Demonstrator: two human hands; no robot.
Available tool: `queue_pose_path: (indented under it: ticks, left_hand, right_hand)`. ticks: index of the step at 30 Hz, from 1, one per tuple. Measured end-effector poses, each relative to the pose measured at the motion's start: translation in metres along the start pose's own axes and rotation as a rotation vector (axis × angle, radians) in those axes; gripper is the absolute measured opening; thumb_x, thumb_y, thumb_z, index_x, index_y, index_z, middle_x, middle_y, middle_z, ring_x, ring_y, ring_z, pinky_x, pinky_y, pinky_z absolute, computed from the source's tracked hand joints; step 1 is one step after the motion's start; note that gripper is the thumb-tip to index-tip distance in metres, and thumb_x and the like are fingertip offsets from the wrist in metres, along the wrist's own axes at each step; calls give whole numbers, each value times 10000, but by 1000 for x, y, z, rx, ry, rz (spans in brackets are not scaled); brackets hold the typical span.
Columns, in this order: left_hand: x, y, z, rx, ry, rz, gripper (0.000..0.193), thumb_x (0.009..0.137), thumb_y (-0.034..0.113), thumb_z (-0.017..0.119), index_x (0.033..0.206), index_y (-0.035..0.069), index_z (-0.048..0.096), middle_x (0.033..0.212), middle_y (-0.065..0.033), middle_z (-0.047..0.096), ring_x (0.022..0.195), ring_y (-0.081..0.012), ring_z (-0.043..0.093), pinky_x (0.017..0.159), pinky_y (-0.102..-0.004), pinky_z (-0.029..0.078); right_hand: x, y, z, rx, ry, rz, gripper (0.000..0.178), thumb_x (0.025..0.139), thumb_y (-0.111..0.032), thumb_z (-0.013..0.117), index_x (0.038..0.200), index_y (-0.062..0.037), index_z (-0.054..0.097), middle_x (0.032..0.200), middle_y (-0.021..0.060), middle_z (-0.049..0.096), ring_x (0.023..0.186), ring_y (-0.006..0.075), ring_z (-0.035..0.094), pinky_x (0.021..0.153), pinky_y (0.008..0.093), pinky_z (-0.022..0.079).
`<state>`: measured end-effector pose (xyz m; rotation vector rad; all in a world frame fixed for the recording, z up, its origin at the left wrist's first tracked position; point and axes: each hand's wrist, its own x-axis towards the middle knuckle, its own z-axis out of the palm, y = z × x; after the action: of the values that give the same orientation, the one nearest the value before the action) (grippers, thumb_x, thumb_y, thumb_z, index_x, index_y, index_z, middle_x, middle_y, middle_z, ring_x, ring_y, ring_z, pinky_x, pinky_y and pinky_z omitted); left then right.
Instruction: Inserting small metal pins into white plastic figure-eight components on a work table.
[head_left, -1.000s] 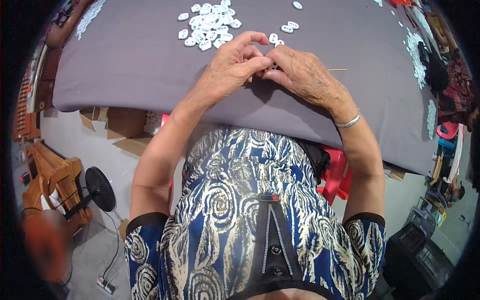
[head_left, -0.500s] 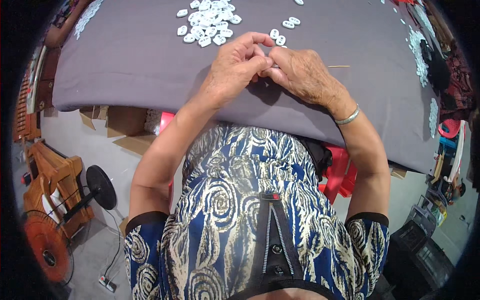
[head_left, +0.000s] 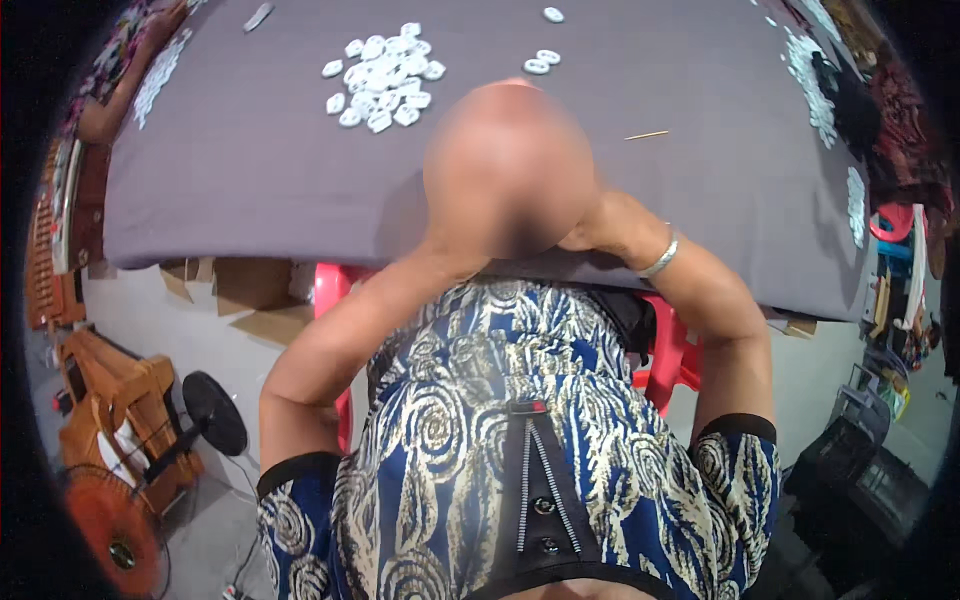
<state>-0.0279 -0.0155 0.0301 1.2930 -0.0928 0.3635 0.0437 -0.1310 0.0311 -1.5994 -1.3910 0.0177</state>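
My left hand [head_left: 465, 190] and my right hand [head_left: 575, 205] are together over the near side of the grey cloth-covered table [head_left: 270, 170]. A round blur covers both hands, so neither the fingers nor anything in them can be made out. A silvery bracelet [head_left: 659, 258] circles my right wrist. Beyond my left hand lies a pile of small white oval pieces [head_left: 385, 80] with dark marks in them. Two loose white pieces [head_left: 537, 66] lie just past the blurred area, and another white piece [head_left: 553, 15] is farther off. A thin gold-coloured stick [head_left: 646, 134] rests right of my hands.
More white pieces [head_left: 808, 85] are spread along the right side, and others [head_left: 160, 80] at the far left. Another person's arm [head_left: 120, 100] reaches in there. Below the table are a cardboard box [head_left: 255, 285] and a red chair [head_left: 665, 350]. A fan [head_left: 110, 530] stands lower left.
Both hands have come nearer to my body, and the fingertips seen pinching together before are now blurred. My view has shifted slightly. Another person's arm now shows at the upper left.
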Motion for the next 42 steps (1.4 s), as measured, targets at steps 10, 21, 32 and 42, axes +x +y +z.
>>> queue_pose_path:
  ticks: [10,21,32,42]
  left_hand:
    - [32,-16,31,-145,344,-105,429,967,326,437,730,-7,565,708,-67,603,688,-123,541,669,-265,449]
    - [48,-13,36,-86,377,-146,392,988,299,382,796,5,558,724,-77,602,695,-134,543,684,-273,447]
    - [7,-9,-11,286,217,-119,184,913,144,603,1014,18,517,885,10,491,814,-72,448,722,-219,396]
    - [7,0,-23,383,154,-168,141,889,99,624,978,10,561,830,19,523,749,-58,473,676,-210,417]
  right_hand:
    - [7,14,-11,-47,10,9,233,935,-103,384,1037,30,545,1012,198,578,1036,391,516,996,436,383]
    - [13,22,-16,-57,71,75,166,928,-104,425,935,30,523,930,217,602,943,421,554,898,444,443]
    - [6,17,-13,-415,20,259,209,901,-225,543,906,-34,457,631,175,592,602,403,599,509,477,459]
    - [12,7,-26,-145,-199,362,169,825,-167,551,875,-29,466,652,222,558,646,448,556,563,509,424]
